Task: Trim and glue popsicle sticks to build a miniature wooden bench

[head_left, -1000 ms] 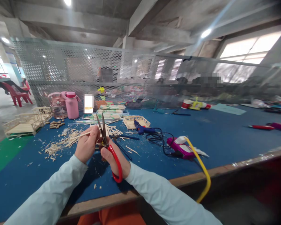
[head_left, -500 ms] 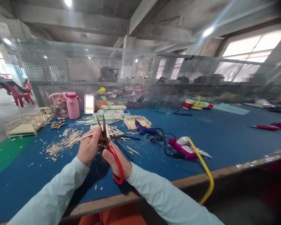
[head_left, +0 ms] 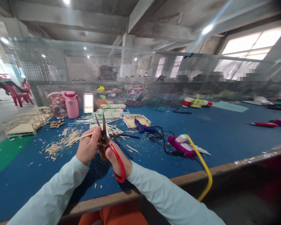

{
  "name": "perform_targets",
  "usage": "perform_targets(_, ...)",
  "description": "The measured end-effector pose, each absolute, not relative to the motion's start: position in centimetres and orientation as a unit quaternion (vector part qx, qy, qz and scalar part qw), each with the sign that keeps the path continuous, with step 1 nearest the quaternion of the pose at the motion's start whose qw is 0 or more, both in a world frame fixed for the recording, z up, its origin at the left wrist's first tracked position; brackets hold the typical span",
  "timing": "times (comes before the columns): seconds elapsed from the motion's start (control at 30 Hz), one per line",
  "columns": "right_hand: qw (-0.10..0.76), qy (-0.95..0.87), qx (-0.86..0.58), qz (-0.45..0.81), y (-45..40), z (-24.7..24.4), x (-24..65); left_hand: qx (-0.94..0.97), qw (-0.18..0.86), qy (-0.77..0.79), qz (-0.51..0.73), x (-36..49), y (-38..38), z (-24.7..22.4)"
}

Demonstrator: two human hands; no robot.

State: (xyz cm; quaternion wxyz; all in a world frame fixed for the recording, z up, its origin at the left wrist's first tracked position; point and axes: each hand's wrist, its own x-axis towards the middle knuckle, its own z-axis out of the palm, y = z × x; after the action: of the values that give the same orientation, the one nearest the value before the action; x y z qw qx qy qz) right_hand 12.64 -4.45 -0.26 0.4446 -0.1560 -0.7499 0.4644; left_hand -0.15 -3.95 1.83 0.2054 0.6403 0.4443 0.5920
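Note:
My left hand (head_left: 87,148) is closed on a thin wooden stick (head_left: 83,136), pinched between thumb and fingers and pointing out to the left. Wrapped in the handles of a pair of red-handled scissors (head_left: 104,129) is my right hand (head_left: 114,161). The blades point up and away, spread a little apart, close beside my left fingertips. Whether the stick lies between the blades is hidden by the fingers. A pile of cut wooden bits (head_left: 58,145) lies left of my hands. Behind them are loose sticks (head_left: 113,129) and dark-handled pliers (head_left: 123,147).
Small wooden stick models (head_left: 23,125) stand at the left, and a stick tray (head_left: 130,121) behind. A blue glue gun (head_left: 144,128) and a purple glue gun (head_left: 181,147) with cords lie right. A pink bottle (head_left: 71,106) stands before the perforated metal screen (head_left: 79,68).
The scissor blades have spread slightly and the red handle has swung a little outward. My left hand keeps its grip on the stick. The whole view has shifted slightly.

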Motion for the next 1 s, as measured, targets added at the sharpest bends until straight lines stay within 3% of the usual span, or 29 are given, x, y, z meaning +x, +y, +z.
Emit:
perform_targets(0.73,0.480,-0.723,-0.254,0.427,-4.3,-1.9,12.2,0.630,0.202,0.461,0.591,0.2,-4.1,2.7)
perform_targets(1.0,0.466,-0.757,-0.202,0.411,-4.0,-1.4,12.4,0.636,0.210,0.447,0.593,0.2,-4.2,2.2)
